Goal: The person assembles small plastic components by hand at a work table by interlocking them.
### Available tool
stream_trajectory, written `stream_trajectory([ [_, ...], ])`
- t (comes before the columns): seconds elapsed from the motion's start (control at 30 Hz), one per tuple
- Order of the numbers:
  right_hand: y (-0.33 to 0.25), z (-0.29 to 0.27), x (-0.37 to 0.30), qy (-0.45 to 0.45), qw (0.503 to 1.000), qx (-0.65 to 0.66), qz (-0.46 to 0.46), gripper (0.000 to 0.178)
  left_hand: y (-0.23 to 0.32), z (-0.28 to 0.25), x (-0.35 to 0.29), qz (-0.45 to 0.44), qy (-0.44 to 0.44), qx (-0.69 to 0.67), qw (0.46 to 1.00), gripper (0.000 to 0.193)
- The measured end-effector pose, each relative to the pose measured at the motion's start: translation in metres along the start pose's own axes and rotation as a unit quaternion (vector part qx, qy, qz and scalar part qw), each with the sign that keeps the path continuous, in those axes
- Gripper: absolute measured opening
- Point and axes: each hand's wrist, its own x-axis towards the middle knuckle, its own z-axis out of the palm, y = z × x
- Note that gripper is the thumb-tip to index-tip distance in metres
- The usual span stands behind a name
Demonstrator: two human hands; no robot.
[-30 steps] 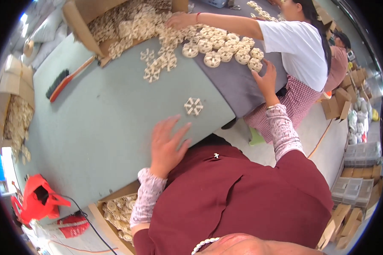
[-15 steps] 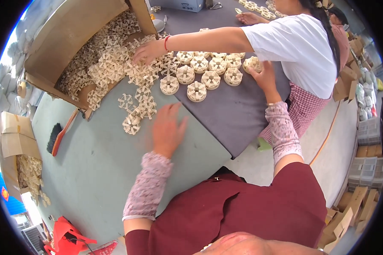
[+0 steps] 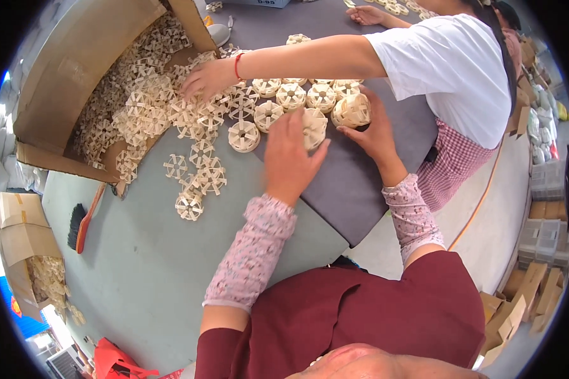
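Round cream slatted pieces, wheel-like with spokes, stand in rows on the dark grey tabletop. My right hand (image 3: 376, 132) is wrapped round one such piece (image 3: 350, 111), which is tilted at the right end of the rows. To its left, my left hand (image 3: 291, 161) has its fingers and thumb about another round slatted piece (image 3: 315, 129), partly hidden by the fingers. More round pieces (image 3: 244, 136) sit left of and behind my hands. Flat spoked pieces (image 3: 202, 170) lie loose on the green tabletop to the left.
A co-worker's hand (image 3: 210, 79) reaches across into a heap of spoked pieces (image 3: 148, 88) spilling from a large cardboard box (image 3: 60, 69). A hand brush (image 3: 82, 230) lies on the green tabletop (image 3: 145, 271). Another carton (image 3: 25, 221) stands at the left.
My left hand has moved right and forward, from over the green tabletop to a round piece. My right hand has come left with its piece. The view has shifted slightly.
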Motion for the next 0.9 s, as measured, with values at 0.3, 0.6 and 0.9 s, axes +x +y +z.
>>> stream_trajectory([
  [0.3, -0.015, -0.002, -0.042, -0.015, 0.969, 0.228, 0.091, 0.104, -0.003, -0.040, -0.041, -0.085, -0.077, -0.097, 0.989, 0.078],
  [0.6, -0.174, 0.047, -0.166, -0.350, 0.781, 0.508, 0.094, 0.120, 0.080, -0.323, -0.390, -0.464, 0.105, -0.634, 0.610, 0.102],
  [0.9, -0.276, 0.082, -0.203, -0.543, 0.704, 0.457, 0.011, 0.129, 0.173, -0.318, -0.773, -0.786, 0.528, 0.072, 0.314, 0.078],
])
